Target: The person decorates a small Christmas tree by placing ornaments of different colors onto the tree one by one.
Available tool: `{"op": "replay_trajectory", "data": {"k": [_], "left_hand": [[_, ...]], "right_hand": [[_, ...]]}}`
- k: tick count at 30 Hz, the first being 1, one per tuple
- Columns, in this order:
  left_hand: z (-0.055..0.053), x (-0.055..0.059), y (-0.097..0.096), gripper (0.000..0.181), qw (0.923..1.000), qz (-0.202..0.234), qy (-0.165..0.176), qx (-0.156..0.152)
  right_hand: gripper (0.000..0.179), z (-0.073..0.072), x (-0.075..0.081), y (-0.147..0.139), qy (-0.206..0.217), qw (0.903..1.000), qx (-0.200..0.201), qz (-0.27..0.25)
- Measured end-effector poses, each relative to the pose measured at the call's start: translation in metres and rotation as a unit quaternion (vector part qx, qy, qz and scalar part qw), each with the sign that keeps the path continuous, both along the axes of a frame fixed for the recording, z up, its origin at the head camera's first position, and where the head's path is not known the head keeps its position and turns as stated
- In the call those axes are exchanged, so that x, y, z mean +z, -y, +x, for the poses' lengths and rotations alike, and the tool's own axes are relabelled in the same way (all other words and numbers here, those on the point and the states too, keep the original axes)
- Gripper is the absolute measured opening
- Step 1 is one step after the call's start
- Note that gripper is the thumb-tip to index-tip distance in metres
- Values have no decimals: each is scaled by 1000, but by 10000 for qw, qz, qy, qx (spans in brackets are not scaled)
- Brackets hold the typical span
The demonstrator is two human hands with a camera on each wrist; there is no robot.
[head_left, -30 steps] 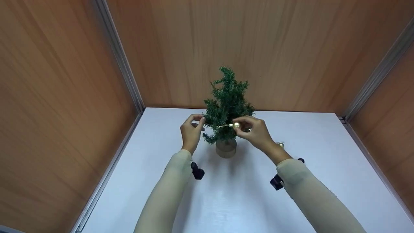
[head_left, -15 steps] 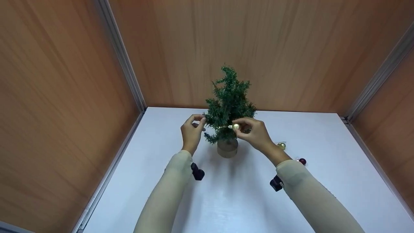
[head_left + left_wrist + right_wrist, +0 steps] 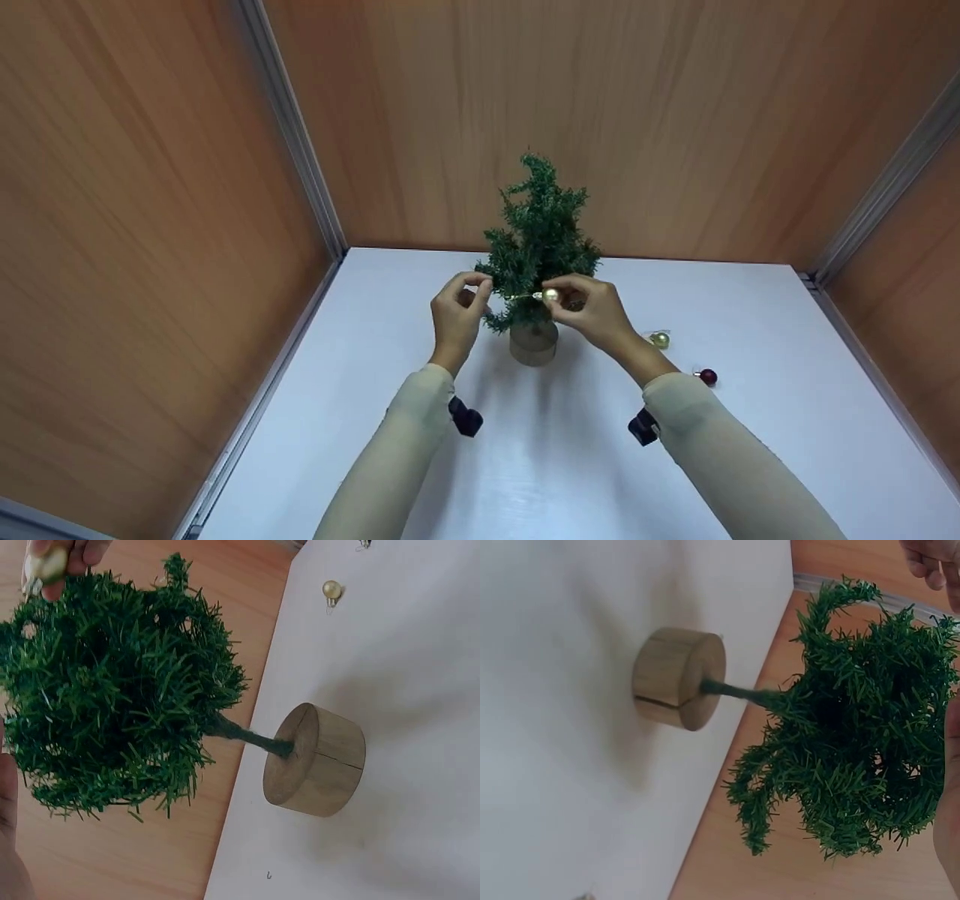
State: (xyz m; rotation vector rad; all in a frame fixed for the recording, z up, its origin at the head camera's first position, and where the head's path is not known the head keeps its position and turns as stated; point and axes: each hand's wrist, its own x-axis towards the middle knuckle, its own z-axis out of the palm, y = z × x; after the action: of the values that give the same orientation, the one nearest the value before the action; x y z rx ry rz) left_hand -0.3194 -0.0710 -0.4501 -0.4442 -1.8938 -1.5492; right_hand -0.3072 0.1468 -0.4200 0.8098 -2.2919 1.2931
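Note:
A small artificial Christmas tree (image 3: 544, 225) stands on a round wooden base (image 3: 322, 765). My right hand (image 3: 596, 311) pinches a gold bauble (image 3: 551, 295) between thumb and fingers, in front of the lower branches. The bauble's cap and thin golden loop point left, across the greenery. At the tree's left side, the thumb and forefinger of my left hand (image 3: 457, 315) come together on a branch tip. In the left wrist view, the bauble shows at the top left against the right fingers. The right wrist view shows part of the left hand beyond the tree.
To the right on the white table (image 3: 555, 465) lie another gold bauble (image 3: 659, 340) and a dark red bauble (image 3: 707, 377). A wood-grain panel (image 3: 450, 112) rises behind the tree, with side panels left and right. Dark wrist cameras hang below both wrists.
The left hand has shifted a little right, closer in to the tree. The right hand keeps its pinch on the gold bauble, nearly still. The head view has shifted slightly.

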Motion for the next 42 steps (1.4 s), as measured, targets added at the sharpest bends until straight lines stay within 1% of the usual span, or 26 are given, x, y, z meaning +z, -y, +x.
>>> {"op": "replay_trajectory", "data": {"k": [5,6,8,11,14,17,23,28,34,42], "left_hand": [[10,5,-6,12,9980,-275,-467,-315],[13,8,-7,12,9973,-354,-534,-350],[19,12,-10,16,9959,-510,-632,-401],[22,12,-14,23,9941,-665,-695,-495],[17,7,-16,25,9926,-825,-764,-448],[11,2,-18,23,9910,-933,-887,-363],[8,3,-20,14,9862,-1166,-1129,-340],[8,5,-21,9,9859,-1218,-1105,-305],[7,5,-21,6,9863,-1244,-1058,-245],[7,4,-21,6,9876,-1186,-990,-272]], "right_hand": [[21,0,-1,1,-22,9999,32,-92],[20,-1,-1,1,-40,9999,63,-119],[21,-1,-1,1,-75,9998,118,-146],[21,-1,-1,2,-80,9998,133,-125],[22,0,-1,2,-82,9999,79,-58],[21,1,-1,2,-86,9999,58,-34],[22,1,-2,3,2,9999,87,-116],[22,1,-3,3,-32,9998,94,-147],[22,0,-6,4,-138,9996,155,-200],[21,-1,-7,5,-27,9997,98,-242]]}}
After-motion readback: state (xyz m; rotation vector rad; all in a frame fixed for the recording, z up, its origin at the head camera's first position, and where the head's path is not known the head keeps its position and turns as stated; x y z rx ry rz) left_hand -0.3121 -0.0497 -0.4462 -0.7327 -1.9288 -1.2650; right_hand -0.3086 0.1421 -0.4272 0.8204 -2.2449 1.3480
